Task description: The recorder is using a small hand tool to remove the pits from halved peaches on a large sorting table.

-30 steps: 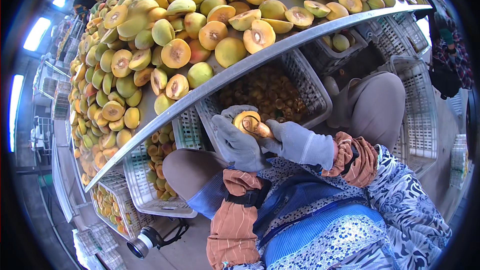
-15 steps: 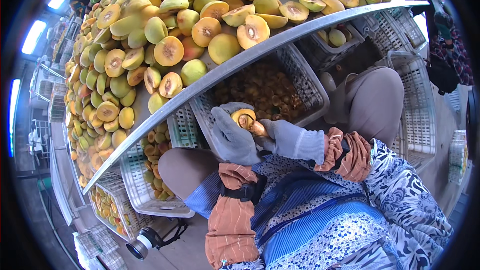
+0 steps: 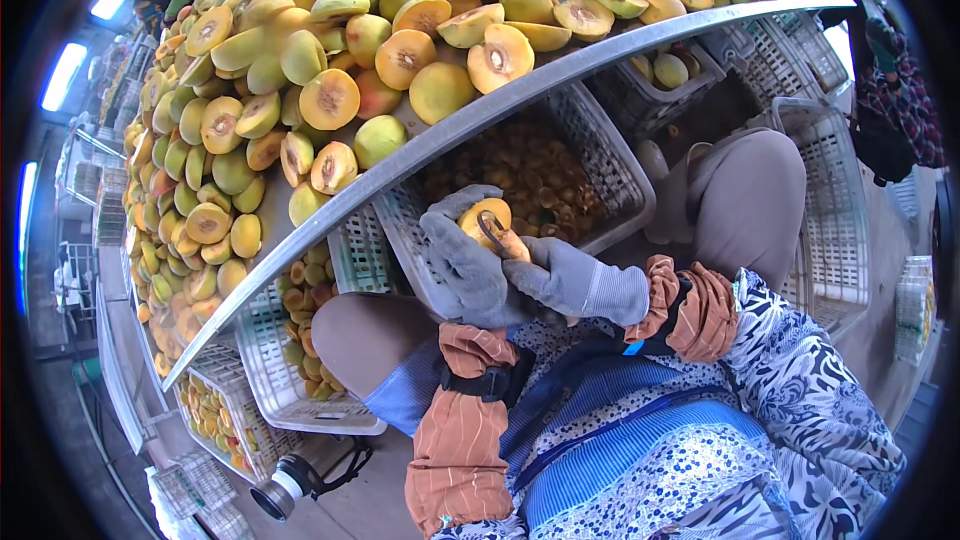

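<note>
My left hand [image 3: 462,258], in a grey glove, is closed round a yellow peach half [image 3: 493,210], its cut face turned up. In my right hand [image 3: 575,278], also gloved in grey, is a pitting knife [image 3: 512,243] with a light brown handle and a dark curved metal loop. That loop lies against the cut face of the peach half. Whether the stone is still in it, I cannot tell. Both hands are close together above my lap, at the near rim of a crate [image 3: 632,165] holding brown stones and scraps.
A metal-edged table [image 3: 420,145] heaped with halved peaches [image 3: 330,100] curves across in front of me. Below its left side stand a white crate [image 3: 262,340] of fruit and another fruit crate [image 3: 215,380]. More crates [image 3: 838,210] are at the right, with a person [image 3: 900,90] beyond.
Both hands have risen slightly, and the peach half is tipped up more. The knife's loop now shows clearly across the cut face. The whole view has shifted a little.
</note>
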Demonstrator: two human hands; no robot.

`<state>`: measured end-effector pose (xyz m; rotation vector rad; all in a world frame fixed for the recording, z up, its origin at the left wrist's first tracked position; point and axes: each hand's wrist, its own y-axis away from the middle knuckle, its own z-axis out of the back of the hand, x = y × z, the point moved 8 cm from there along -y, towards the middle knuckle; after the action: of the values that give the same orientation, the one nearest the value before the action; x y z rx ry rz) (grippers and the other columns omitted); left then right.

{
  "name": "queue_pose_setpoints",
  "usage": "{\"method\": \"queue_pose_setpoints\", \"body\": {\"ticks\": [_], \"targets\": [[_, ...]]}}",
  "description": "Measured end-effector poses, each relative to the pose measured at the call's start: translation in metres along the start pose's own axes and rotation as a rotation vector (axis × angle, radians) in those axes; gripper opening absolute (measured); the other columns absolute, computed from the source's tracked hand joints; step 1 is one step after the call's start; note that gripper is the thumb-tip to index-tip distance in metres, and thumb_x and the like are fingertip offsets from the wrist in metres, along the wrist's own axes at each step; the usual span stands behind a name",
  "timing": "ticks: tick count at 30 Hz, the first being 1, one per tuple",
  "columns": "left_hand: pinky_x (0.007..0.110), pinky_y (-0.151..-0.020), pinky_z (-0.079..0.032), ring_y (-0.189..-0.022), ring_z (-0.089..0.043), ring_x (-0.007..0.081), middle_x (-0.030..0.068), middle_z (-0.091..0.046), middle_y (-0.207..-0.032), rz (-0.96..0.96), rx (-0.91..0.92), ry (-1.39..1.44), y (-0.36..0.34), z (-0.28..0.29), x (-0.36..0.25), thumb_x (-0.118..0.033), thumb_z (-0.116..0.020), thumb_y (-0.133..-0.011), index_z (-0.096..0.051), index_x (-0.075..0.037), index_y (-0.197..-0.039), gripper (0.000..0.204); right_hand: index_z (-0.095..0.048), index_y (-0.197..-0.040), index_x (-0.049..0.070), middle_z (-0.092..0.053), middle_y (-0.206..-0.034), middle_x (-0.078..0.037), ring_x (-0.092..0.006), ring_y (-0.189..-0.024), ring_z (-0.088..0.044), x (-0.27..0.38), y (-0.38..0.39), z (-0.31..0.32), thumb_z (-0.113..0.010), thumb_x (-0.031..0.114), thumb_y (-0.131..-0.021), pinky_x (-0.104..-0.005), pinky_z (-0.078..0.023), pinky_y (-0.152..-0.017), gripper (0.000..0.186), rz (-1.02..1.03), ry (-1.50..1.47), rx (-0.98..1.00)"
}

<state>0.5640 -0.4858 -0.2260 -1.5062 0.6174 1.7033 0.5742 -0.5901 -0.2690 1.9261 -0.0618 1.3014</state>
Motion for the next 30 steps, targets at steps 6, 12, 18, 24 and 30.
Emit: {"method": "queue_pose_setpoints", "body": {"ticks": [6, 12, 18, 24, 30], "targets": [[0.025, -0.063, -0.044, -0.068, -0.053, 0.0164, 0.01, -0.058, -0.077, -0.018, 0.042, 0.081, -0.011, -0.011, -0.003, -0.041, -0.024, -0.094, -0.053, -0.002, -0.082, 0.049, -0.05, -0.102, 0.002, -0.056, -0.07, -0.004, -0.0117, -0.056, -0.052, -0.007, -0.023, 0.011, -0.05, 0.03, -0.087, -0.0226, -0.043, -0.051, 0.032, 0.438, 0.262, -0.038], [0.025, -0.059, -0.045, -0.058, -0.054, 0.017, 0.0111, -0.059, -0.066, 0.201, 0.233, 0.268, -0.027, -0.02, 0.007, -0.04, -0.021, -0.094, -0.052, -0.002, -0.072, 0.054, -0.048, -0.104, 0.003, -0.054, -0.065, -0.003, -0.0099, -0.046, -0.049, 0.002, 0.009, 0.002, -0.047, 0.035, -0.088, -0.0221, -0.042, -0.038, 0.036, -0.024, 0.07, 0.161], [0.025, -0.054, -0.046, -0.052, -0.054, 0.0179, 0.0117, -0.058, -0.06, 0.408, 0.358, 0.418, -0.025, -0.034, 0.02, -0.041, -0.021, -0.094, -0.051, -0.003, -0.068, 0.055, -0.044, -0.105, 0.004, -0.05, -0.061, -0.001, -0.0078, -0.042, -0.048, -0.015, 0.002, 0.012, -0.046, 0.04, -0.087, -0.0201, -0.04, -0.035, 0.04, -0.065, 0.14, 0.167], [0.026, -0.058, -0.047, -0.057, -0.056, 0.0172, 0.0106, -0.059, -0.065, 0.498, 0.633, 0.391, -0.016, -0.04, 0.028, -0.051, -0.019, -0.091, -0.056, -0.002, -0.073, 0.064, -0.047, -0.101, 0.003, -0.05, -0.062, -0.002, -0.009, -0.041, -0.048, -0.004, 0.01, 0.01, -0.048, 0.039, -0.086, -0.0214, -0.041, -0.035, 0.038, -0.051, 0.363, 0.197], [0.029, -0.053, -0.048, -0.058, -0.056, 0.0201, 0.0136, -0.056, -0.073, 0.226, 0.226, 0.62, -0.015, -0.032, 0.01, -0.049, -0.025, -0.092, -0.049, -0.002, -0.076, 0.054, -0.048, -0.1, 0.004, -0.048, -0.061, -0.001, -0.0087, -0.039, -0.045, -0.002, 0.013, 0.008, -0.05, 0.04, -0.085, -0.0217, -0.038, -0.033, 0.039, -0.131, 0.003, 0.204]]}}
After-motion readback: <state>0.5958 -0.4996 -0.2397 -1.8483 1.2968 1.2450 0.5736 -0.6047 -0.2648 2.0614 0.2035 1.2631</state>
